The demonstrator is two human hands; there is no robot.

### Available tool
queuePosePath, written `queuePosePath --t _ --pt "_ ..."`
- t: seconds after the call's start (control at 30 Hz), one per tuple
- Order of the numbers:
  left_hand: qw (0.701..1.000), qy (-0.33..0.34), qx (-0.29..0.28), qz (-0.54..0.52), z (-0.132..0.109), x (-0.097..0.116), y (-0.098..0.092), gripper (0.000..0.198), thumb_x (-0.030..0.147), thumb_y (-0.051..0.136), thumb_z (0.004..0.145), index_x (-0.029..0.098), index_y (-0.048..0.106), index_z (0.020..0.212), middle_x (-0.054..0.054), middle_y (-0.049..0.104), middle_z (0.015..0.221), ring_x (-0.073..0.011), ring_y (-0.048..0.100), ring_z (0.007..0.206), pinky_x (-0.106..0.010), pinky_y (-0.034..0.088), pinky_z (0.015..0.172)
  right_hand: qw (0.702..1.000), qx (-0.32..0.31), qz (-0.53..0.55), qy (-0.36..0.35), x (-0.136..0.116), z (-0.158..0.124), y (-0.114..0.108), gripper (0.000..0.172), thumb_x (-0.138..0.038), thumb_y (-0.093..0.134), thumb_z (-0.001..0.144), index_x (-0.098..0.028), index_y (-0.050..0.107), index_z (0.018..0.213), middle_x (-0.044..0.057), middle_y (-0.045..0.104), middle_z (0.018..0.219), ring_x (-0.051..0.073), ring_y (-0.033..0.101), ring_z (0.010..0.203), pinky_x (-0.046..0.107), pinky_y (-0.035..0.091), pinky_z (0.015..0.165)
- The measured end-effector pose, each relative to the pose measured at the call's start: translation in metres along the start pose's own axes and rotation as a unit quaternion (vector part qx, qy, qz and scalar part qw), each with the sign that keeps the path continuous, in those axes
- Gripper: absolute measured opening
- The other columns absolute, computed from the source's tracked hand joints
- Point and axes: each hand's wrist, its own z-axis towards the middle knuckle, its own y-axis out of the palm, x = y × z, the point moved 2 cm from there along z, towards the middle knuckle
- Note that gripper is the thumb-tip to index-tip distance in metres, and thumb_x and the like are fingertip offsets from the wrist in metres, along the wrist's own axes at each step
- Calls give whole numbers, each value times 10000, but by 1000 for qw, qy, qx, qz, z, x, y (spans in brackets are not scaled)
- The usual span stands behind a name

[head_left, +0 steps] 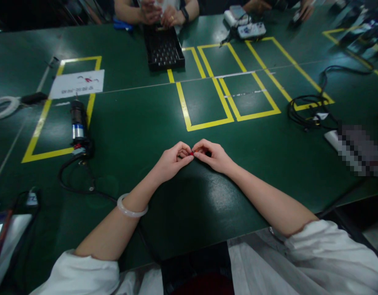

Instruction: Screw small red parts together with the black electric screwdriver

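Near the middle of the green table (124,123), both hands meet fingertip to fingertip. A small red piece (191,153) shows between them, too small for me to tell its kind. My left hand (175,162) pinches it from the left, with the thumb and fingers closed. From the right, my right hand (213,155) pinches at the same spot, its thumb and index finger pressed together. The fingertips cover most of the piece. A pale bangle (132,209) circles my left wrist.
A black cylindrical tool (78,123) with a cable stands at left, by a printed sheet (78,84). Across the table, a person's hands (161,14) are over a black tray (164,47) of small parts. Yellow tape outlines (210,123) mark the table. Coiled black cable (311,110) lies at right.
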Motion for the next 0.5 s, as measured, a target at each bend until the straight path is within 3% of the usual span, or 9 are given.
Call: queuePosePath --t 0.3,0.5 --pt "990 90 39 104 -1 3 -2 183 325 601 917 162 580 997 -43 602 967 -137 610 860 -253 529 721 999 -8 -8 -37 0 0 -1 87 -179 596 892 -196 623 973 43 633 1002 130 586 790 266 482 676" --pt "954 170 87 231 -5 7 -1 120 245 572 932 166 583 1022 -45 623 969 -151 620 885 -294 540 799 1000 17 6 -17 2 2 1 171 -162 647 846 -188 600 1009 9 631 887 118 593 723 246 462 621"
